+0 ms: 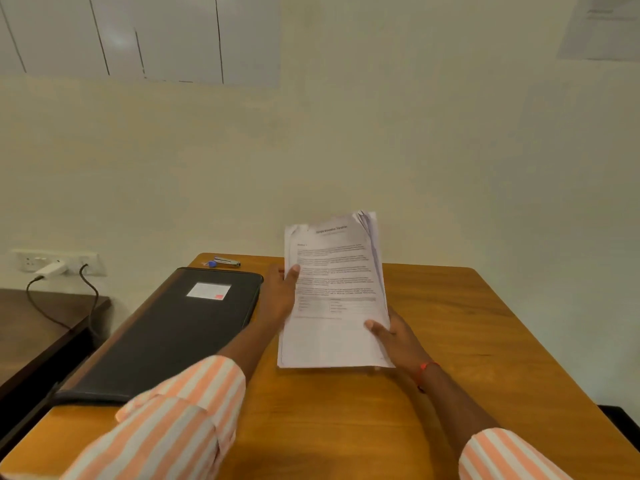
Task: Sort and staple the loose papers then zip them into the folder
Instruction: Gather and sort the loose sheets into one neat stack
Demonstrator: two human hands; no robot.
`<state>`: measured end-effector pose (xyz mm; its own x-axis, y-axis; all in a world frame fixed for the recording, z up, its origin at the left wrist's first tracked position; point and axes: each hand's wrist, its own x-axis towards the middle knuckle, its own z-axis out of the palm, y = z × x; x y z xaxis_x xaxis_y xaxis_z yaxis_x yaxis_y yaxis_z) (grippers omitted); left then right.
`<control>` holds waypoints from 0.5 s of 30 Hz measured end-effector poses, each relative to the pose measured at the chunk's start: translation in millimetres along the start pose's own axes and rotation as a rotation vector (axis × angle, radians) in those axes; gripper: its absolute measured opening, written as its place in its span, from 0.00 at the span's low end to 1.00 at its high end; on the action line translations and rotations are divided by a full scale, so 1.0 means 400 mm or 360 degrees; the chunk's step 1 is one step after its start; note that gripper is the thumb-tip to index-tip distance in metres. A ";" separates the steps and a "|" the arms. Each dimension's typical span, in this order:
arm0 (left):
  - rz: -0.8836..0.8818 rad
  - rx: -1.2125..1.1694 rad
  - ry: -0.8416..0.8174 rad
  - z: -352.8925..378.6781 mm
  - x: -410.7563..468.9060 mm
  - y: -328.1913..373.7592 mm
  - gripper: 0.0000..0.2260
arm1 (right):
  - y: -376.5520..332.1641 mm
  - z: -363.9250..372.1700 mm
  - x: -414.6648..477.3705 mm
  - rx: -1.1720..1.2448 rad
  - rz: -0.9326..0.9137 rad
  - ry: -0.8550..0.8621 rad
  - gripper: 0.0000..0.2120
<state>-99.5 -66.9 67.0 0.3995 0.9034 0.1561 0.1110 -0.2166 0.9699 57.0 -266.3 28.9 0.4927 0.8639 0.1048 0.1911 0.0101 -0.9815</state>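
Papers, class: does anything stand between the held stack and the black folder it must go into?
Nothing separate: only the left hand gripping the papers sits between them and the folder, which lies closed.

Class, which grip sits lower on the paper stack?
The right grip, beside the red wristband, at the paper stack's lower corner; the left grip pinches higher up its left edge.

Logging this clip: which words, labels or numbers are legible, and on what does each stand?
None can be read.
Top sheet of the papers: heading and paragraphs, too blurred.
The label on the folder: white with a red patch, text too small.
The sheet on the wall: blurred.
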 end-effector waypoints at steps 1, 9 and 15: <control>-0.0052 -0.0028 0.0010 -0.005 0.028 0.009 0.15 | -0.003 -0.007 -0.012 0.0026 0.0066 -0.0109 0.19; -0.0325 0.0151 -0.0067 0.037 0.010 -0.161 0.17 | 0.023 -0.039 -0.034 0.0113 0.0591 -0.0472 0.20; -0.0302 0.0098 -0.0229 0.081 -0.025 -0.187 0.15 | 0.052 0.000 0.087 -0.0680 0.0440 0.0278 0.21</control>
<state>-82.3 -71.9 -13.2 0.4909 0.8691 -0.0605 0.2502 -0.0742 0.9653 78.2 -235.8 12.2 0.7006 0.7082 -0.0878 0.3444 -0.4432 -0.8276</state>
